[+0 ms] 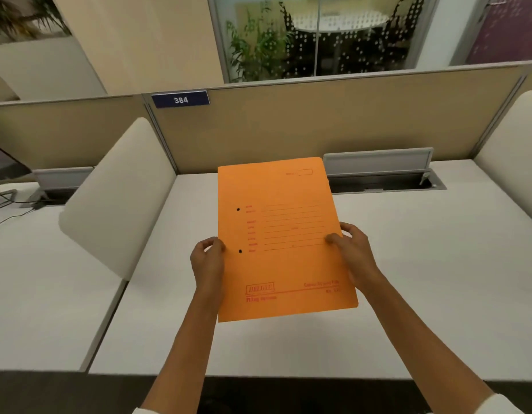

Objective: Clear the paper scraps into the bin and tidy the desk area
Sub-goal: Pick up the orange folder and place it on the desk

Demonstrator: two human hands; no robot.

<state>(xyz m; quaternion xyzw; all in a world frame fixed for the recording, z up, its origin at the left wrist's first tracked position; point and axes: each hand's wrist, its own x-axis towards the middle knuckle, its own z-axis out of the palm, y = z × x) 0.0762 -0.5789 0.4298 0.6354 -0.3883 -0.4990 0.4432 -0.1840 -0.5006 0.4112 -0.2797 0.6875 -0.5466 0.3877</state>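
1. I see an orange file folder (pixel 284 234) held above the white worktop (pixel 423 264), front cover facing up.
2. My left hand (pixel 207 258) pinches the folder's left edge, beside the lower punch hole (pixel 240 251).
3. My right hand (pixel 350 246) grips the right edge, thumb on top.
4. A blue plate marked 384 (pixel 180 99) sits on the partition (pixel 318 121) behind.

Two hands hold an orange folder (pixel 281 234) over a white desk (pixel 408 279) — the left hand (pixel 207 258) pinches its left edge, the right hand (pixel 353 249) grips its right edge.
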